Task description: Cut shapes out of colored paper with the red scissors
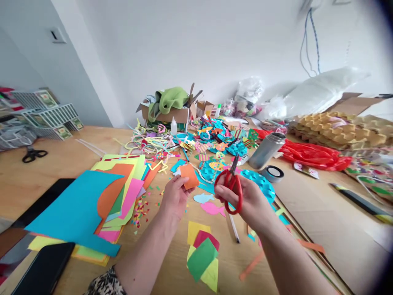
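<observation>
Over the bench (172,268), the left hand (174,196) pinches a small orange paper piece (190,175) between thumb and fingers at its near left side. The right hand (253,201) is curled around the handles of the red scissors (240,198); how its fingers sit in the loops cannot be fully told.

The scissors' long axis runs from the near handles to the far tips, tilted upward, with the blades looking closed. The orange piece lies to the left of the blades, apart from them, its free right side facing the scissors. The left hand is the one nearer the coloured sheets (73,200). A light blue paper fish (203,198) and a pink paper fish (211,208) lie between the two hands.
</observation>
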Motion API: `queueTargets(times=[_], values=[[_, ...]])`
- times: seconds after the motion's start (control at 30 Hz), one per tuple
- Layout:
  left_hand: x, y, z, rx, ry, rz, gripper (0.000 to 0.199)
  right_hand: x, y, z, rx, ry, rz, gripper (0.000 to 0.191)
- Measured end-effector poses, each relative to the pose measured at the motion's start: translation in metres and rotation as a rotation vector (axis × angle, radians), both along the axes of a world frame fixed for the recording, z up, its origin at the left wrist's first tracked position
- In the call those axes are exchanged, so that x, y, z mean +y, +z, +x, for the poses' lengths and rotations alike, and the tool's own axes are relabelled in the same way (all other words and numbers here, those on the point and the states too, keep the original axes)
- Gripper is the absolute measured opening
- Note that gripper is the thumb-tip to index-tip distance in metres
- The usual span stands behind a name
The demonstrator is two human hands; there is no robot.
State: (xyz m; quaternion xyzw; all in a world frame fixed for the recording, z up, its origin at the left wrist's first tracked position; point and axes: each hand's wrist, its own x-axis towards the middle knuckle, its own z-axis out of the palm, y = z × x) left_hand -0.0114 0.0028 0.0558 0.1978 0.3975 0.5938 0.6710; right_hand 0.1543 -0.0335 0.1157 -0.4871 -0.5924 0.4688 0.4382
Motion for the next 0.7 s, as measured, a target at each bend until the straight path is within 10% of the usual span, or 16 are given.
queueTargets(times=[0.27,0.7], values=[[0.001,-0.007,-0.010,-0.101,0.143,-0.086,0.014,0.042,-0.063,-0.040,0.026,-0.121,-0.019,0.044],[0.000,-0.017,-0.010,0.184,-0.098,-0.064,0.025,0.041,-0.084,-0.035,0.183,-0.102,-0.111,0.048]])
